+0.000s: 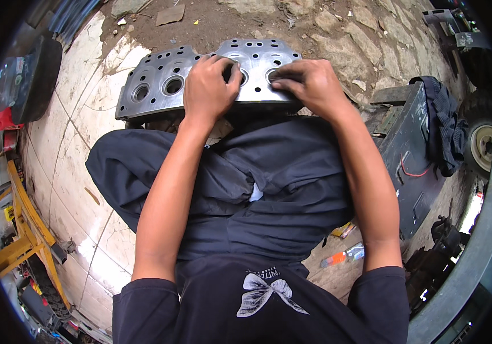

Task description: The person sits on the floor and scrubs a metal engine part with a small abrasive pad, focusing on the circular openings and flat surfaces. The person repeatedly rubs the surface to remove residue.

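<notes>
A grey metal engine cylinder head point(157, 102) lies in front of my folded legs, its flat face up, with several round valve ports and small bolt holes. My left hand point(207, 89) rests on its middle, fingers curled and bent toward the thumb beside a port. On the right end, my right hand point(313, 86) has its thumb and fingertips closed together at the rim of another port. Whatever either hand may hold is hidden or too small to make out. Two open ports show left of my left hand, one being a dark valve port point(172, 85).
Pale cracked tiles point(74, 172) lie to the left, with dirt and stones beyond the cylinder head. A dark metal box point(409, 189) with a dark cloth point(442, 126) over it stands on the right. A yellow frame point(25, 229) is at the left, a wheel point(482, 148) far right.
</notes>
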### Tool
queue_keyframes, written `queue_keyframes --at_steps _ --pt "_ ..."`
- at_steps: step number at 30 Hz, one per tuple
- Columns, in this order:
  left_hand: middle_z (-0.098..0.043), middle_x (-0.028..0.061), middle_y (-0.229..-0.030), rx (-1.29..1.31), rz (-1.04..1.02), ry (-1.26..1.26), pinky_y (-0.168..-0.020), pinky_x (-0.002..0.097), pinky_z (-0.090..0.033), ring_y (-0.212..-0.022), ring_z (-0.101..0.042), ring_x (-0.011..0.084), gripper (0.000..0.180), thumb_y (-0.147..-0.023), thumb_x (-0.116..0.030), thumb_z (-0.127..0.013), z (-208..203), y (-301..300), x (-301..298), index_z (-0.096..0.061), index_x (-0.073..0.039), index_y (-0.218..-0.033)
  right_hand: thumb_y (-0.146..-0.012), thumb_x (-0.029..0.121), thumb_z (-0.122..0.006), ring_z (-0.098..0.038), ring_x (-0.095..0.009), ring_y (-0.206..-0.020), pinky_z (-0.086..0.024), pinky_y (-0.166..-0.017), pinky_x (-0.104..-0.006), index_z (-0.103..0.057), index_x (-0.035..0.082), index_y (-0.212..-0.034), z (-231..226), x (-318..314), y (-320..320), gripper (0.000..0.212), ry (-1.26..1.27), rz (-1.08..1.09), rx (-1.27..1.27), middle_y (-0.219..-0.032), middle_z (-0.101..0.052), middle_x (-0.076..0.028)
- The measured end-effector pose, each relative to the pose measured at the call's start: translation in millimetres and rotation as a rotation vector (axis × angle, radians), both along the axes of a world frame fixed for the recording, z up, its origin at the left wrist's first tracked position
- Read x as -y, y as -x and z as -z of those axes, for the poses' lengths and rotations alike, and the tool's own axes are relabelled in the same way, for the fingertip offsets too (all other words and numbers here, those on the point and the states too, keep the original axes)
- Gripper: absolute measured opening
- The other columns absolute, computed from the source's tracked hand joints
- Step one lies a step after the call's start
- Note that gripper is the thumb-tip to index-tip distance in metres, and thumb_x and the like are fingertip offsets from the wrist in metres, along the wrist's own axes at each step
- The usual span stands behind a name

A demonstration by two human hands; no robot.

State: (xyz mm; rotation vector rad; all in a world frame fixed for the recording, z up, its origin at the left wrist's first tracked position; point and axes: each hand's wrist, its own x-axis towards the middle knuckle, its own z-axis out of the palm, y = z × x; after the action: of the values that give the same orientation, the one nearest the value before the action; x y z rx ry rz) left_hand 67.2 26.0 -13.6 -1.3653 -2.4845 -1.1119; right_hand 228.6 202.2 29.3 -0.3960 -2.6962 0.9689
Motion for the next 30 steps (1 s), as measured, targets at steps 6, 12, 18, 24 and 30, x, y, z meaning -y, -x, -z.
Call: queue_keyframes --at_steps 6,12,18,24,30 --pt "-0.076 0.0166 -0.096 0.042 0.0 0.036 -0.085 0.0449 -0.055 -0.095 -0.071 0.0365 0.02 -0.093 -0.021 -0.074 -3 -5 -5 -0.079 -0.002 -0.095 -0.085 0.022 -0.084 -0.077 -0.035 -0.093 -0.06 -0.085 -0.0406 -0.084 0.008 -0.103 -3 -9 12 0.023 -0.025 -0.001 0.102 -0.098 -0.079 -0.016" --pt "-0.077 0.0162 -0.096 0.034 0.006 0.022 -0.085 0.0445 -0.056 -0.094 -0.071 0.0363 0.02 -0.093 -0.021 -0.075 -2 -2 -1 -0.079 -0.002 -0.094 -0.085 0.022 -0.085 -0.078 -0.033 -0.092 -0.06 -0.086 -0.0393 -0.083 0.007 -0.106 -3 -11 6 0.026 0.141 0.033 0.172 -0.1 -0.08 -0.017" --pt "-0.077 0.0162 -0.095 0.032 0.011 0.001 -0.084 0.0446 -0.056 -0.093 -0.072 0.0363 0.019 -0.092 -0.02 -0.075 0 -3 -1 -0.079 -0.001 -0.093 -0.091 0.016 -0.081 -0.077 -0.018 -0.095 -0.059 -0.089 -0.034 -0.081 0.004 -0.115 -5 -14 -2 0.027 0.228 0.074 0.207 -0.103 -0.082 -0.011" --pt "-0.077 0.0162 -0.096 0.053 0.017 -0.007 -0.084 0.0443 -0.056 -0.093 -0.072 0.0362 0.019 -0.092 -0.02 -0.075 -1 -3 -1 -0.079 -0.002 -0.094 -0.091 0.015 -0.082 -0.077 -0.019 -0.094 -0.059 -0.089 -0.035 -0.081 0.004 -0.114 -12 -8 0 0.026 0.181 0.009 0.214 -0.103 -0.082 -0.012" --pt "-0.077 0.0159 -0.096 0.044 -0.003 0.007 -0.085 0.0446 -0.056 -0.094 -0.071 0.0359 0.021 -0.091 -0.022 -0.075 -1 -4 -1 -0.079 -0.002 -0.093 -0.088 0.015 -0.082 -0.078 -0.029 -0.092 -0.06 -0.087 -0.038 -0.082 0.005 -0.108 -13 -12 1 0.023 0.19 -0.013 0.205 -0.101 -0.081 -0.014"
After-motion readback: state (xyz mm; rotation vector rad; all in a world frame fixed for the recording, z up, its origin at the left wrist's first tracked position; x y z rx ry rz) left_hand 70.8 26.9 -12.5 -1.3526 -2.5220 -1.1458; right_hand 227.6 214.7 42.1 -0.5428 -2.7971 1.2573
